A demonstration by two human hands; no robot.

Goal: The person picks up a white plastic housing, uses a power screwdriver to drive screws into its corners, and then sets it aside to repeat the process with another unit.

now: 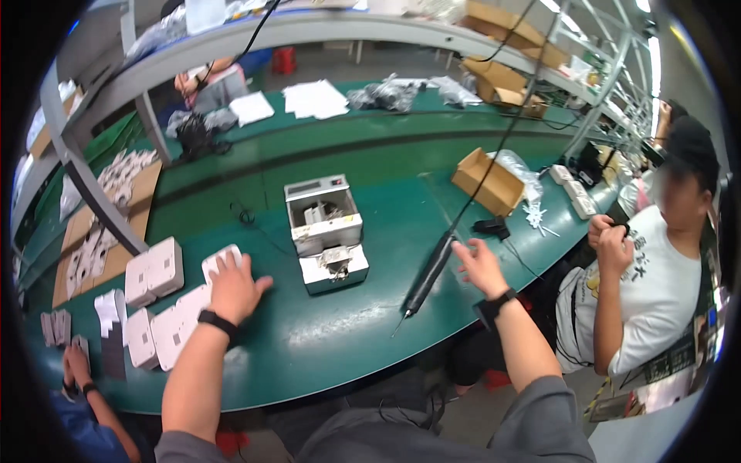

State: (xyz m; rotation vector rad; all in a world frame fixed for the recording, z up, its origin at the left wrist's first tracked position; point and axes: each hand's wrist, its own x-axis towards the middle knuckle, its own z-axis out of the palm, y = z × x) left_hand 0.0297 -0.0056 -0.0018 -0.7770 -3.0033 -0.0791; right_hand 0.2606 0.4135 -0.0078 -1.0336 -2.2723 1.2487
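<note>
My left hand (234,289) lies with fingers spread on a white plastic housing (210,267) at the left of the table. Below and beside it are more white plastic housings (179,328), laid flat in a group. On the right, my right hand (482,268) is held with its fingers apart, close to the upper part of a black electric screwdriver (432,272). That screwdriver hangs tilted on a cable, its thin bit (398,328) pointing down toward the table's near edge. Between my hands stands a small white and grey screw feeder (326,224).
An open cardboard box (488,183) sits at the right, with a black adapter (492,228) and white sticks (540,218) by it. One co-worker (648,270) stands at right; another's hands (76,363) work at lower left. A metal shelf post (100,197) rises at left.
</note>
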